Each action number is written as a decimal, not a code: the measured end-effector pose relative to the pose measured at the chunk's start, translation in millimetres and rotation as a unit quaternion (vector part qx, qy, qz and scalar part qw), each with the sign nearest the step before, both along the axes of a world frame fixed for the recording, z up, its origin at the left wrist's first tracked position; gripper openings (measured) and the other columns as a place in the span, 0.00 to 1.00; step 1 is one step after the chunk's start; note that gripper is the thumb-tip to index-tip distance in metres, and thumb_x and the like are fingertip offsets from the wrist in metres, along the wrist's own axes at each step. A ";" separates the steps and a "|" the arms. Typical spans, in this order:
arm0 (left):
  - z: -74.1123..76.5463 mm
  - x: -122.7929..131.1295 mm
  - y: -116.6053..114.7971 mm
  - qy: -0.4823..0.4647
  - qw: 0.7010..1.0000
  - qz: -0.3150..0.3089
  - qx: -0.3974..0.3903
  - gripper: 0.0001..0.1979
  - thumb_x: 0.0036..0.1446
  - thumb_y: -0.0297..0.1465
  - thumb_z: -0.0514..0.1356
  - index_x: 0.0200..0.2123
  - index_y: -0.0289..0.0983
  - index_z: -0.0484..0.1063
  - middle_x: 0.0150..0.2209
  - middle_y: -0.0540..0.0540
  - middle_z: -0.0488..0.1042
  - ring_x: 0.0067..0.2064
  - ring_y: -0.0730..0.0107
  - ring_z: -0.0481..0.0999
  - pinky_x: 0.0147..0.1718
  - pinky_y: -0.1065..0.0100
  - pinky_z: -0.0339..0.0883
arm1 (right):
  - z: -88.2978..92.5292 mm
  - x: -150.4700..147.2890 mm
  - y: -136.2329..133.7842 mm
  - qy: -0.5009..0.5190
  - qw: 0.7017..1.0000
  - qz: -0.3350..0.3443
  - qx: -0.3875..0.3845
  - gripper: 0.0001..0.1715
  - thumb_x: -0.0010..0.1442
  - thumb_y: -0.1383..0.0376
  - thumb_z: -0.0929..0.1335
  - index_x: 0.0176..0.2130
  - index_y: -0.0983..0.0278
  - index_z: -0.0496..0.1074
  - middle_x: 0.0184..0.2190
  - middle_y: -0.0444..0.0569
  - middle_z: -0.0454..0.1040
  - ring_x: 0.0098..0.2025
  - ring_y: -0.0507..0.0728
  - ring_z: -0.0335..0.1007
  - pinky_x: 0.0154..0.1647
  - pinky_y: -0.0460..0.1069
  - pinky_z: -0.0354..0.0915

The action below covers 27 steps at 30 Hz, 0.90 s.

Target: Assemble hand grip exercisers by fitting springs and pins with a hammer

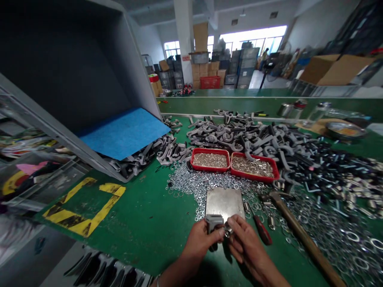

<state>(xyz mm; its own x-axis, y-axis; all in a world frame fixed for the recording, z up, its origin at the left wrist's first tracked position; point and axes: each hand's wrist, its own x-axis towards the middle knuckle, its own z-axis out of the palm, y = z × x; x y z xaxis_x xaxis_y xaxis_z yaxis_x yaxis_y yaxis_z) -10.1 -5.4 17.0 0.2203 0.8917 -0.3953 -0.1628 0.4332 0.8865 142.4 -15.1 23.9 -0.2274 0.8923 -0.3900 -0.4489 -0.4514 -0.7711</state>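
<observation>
Nearest, the left hand has its grip closed on a grey part, and the right hand pinches a small metal fitting right beside it, at the near edge of a steel plate; whether the two pieces are joined, I cannot tell. This one looks midway through. A red-handled screwdriver and a hammer lie to the right on the green bench. Beyond the plate, loose washers spread toward two red trays of small metal bits. Farther back sits a heap of similar grey pieces; judging by it, plenty may remain, though which are finished is unclear.
</observation>
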 end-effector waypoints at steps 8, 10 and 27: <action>-7.1 -6.7 -1.7 -0.005 1.000 -0.018 0.010 0.25 0.41 0.45 0.73 0.37 0.33 0.77 0.31 0.45 0.76 0.30 0.70 0.72 0.29 0.71 0.64 | 2.1 3.6 0.4 0.059 0.995 0.011 -0.078 0.19 0.58 0.52 0.73 0.32 0.63 0.67 0.17 0.33 0.58 0.16 0.43 0.39 0.11 0.36 0.49; -7.3 -9.6 -2.3 -0.010 0.999 -0.031 0.019 0.24 0.43 0.45 0.72 0.36 0.33 0.76 0.30 0.46 0.75 0.29 0.70 0.71 0.29 0.71 0.64 | 6.0 7.1 -0.8 0.098 0.989 0.041 -0.100 0.17 0.59 0.54 0.73 0.34 0.65 0.70 0.20 0.36 0.59 0.17 0.42 0.45 0.14 0.36 0.53; 12.9 -27.1 -4.3 0.146 0.958 -0.064 0.238 0.05 0.54 0.33 0.65 0.30 0.37 0.74 0.31 0.47 0.72 0.34 0.65 0.71 0.36 0.67 0.63 | 10.1 10.4 10.7 0.010 0.993 0.117 0.019 0.14 0.61 0.57 0.72 0.40 0.65 0.72 0.21 0.38 0.65 0.19 0.45 0.58 0.20 0.41 0.64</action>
<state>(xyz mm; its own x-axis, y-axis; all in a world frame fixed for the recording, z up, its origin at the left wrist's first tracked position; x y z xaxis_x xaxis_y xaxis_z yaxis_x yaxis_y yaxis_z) -37.2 -9.8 29.9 0.2817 0.9594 -0.0115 0.1505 -0.0323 0.9881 152.8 -4.3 34.0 -0.4368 0.8284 -0.3507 -0.3510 -0.5159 -0.7815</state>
